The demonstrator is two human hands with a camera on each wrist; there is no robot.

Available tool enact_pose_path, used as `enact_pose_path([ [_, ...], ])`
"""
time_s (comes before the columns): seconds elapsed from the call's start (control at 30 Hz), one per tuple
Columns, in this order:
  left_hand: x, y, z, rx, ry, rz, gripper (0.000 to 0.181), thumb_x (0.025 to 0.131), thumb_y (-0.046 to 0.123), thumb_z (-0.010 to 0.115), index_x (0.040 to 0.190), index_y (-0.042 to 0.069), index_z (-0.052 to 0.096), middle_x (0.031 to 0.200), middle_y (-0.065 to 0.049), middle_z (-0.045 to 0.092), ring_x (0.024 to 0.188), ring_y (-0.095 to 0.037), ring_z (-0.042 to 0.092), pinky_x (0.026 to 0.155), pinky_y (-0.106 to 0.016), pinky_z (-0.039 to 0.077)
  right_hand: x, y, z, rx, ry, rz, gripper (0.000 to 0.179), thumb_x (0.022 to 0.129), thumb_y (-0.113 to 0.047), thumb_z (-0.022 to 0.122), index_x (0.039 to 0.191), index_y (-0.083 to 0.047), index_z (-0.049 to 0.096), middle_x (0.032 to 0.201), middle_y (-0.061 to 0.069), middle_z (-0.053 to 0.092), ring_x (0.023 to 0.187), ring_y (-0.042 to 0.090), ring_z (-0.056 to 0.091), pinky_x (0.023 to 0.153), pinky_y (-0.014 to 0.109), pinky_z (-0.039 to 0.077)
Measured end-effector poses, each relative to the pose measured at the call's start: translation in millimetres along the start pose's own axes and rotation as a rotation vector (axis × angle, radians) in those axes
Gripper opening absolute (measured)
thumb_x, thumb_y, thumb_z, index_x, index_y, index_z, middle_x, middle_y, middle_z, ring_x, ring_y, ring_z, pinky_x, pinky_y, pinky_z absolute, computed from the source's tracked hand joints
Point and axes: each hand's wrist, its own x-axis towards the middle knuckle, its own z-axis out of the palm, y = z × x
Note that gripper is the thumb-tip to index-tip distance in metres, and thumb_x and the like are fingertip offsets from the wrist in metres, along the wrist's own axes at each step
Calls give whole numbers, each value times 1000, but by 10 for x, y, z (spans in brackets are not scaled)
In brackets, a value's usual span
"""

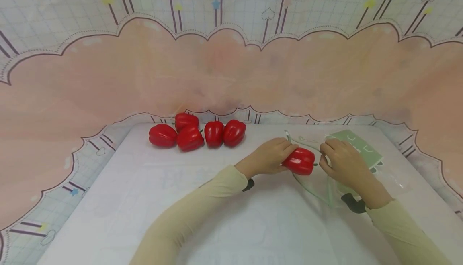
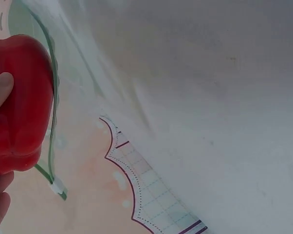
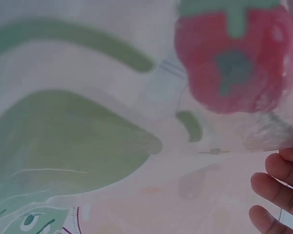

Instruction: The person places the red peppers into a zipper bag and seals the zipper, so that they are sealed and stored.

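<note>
— Red pepper (image 1: 302,161): where is it held?

— It is gripped by the left hand (image 1: 269,154), just beside the green rim (image 2: 53,117) of the bag (image 1: 359,148). Whether any part of it lies within the bag cannot be determined. Between thumb and fingers of the right hand (image 1: 343,164), the bag's edge appears to be pinched.

— Which faults may be expected?

— The rim may be caught on the stem (image 1: 316,164) if it is let sag, since the bag looks thin and limp. The slider (image 2: 58,185), seen near the stem, may be snagged. Being smooth and glossy, the pepper may be dropped and rolled if the grip is loosened.

— How are the surface and room arranged?

— The table (image 1: 126,208) is faced in white. Five peppers (image 1: 190,138) are grouped toward its far edge, left of the bag. Behind, a backdrop (image 1: 217,72) is printed with peach scallops, grid lines and candle-like shapes; the room beyond is hidden.
</note>
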Motion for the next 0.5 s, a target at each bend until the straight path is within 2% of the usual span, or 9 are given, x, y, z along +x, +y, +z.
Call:
enact_pose_path([
  [0.2,39,-40,56,-27,-7,-66,61,80,33,74,131,9,49,126,-2,60,119,-14,54,105,-24,42,13,-6,-10,18,18,-17,11,67,-4,64,75,-3,56,73,10,57,70,25,52,63,39,51],
  [0.5,63,-41,109,17,25,-59,56,79,29,75,126,9,51,122,-2,62,114,-14,56,103,-23,42,35,-1,9,28,51,-46,9,68,-5,62,75,-4,55,71,9,57,69,24,52,65,39,51],
])
